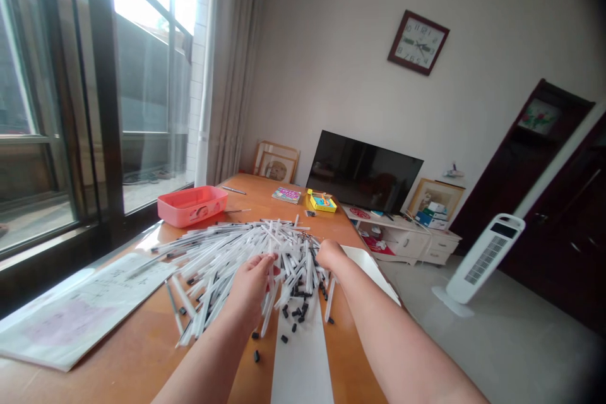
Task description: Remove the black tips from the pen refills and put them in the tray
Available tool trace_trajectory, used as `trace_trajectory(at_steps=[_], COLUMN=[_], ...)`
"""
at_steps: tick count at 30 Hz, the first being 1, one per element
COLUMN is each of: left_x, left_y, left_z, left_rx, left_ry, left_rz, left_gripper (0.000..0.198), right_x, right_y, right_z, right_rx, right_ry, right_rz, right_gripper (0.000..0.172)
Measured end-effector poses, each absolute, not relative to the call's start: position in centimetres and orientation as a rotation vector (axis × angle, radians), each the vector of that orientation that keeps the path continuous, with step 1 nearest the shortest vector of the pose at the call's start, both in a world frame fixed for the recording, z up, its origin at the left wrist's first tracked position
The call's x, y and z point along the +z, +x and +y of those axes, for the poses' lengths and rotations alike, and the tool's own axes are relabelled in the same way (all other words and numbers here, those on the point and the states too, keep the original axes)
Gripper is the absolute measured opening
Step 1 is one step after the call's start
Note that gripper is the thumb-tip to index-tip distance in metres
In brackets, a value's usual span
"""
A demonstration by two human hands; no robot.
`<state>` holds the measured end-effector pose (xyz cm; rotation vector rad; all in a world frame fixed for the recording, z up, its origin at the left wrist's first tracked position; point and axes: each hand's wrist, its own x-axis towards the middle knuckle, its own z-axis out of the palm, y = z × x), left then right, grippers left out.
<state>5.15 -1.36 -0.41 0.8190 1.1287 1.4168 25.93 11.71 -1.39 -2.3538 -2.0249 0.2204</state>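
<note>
A wide heap of white pen barrels [213,252] lies across the wooden table, with dark tips and thin refills mixed in. At the heap's near side, my left hand [253,281] is closed in a pinch around an upright white pen barrel [271,245]. My right hand [330,255] is curled at the heap's right edge; its fingertips point away and are hidden, so what they grip cannot be made out. Small black pen caps [297,312] lie scattered between my forearms, some on a white paper strip [300,360].
A pink plastic box [192,207] stands behind the heap at left. Farther back are a booklet [286,195] and a yellow box [322,201]. A large printed sheet [80,309] covers the left side. Beside my right forearm is a white tray-like item [372,271] near the table edge.
</note>
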Motion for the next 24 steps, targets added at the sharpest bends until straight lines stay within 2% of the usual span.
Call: trace_trajectory(at_steps=[4,14,24], left_x=[-0.1,0.1,0.0], left_y=[5.1,5.1,5.0], left_z=[-1.6,-1.6,-1.5], left_rx=[1.398,1.43,1.418], left_ry=[0.776,0.795,0.821], left_rz=[1.114,1.14,1.19], left_gripper=[0.038,0.034,0.036], right_x=[-2.2,-2.5,-1.5], right_y=[26.1,26.5,25.1], right_z=[12.8,13.2,13.0], right_rx=[0.252,0.28,0.404], right_ry=[-2.363,-2.363,-2.326], right_rz=[-2.015,-1.986,-1.976], right_gripper=[0.027,0.039,0.02])
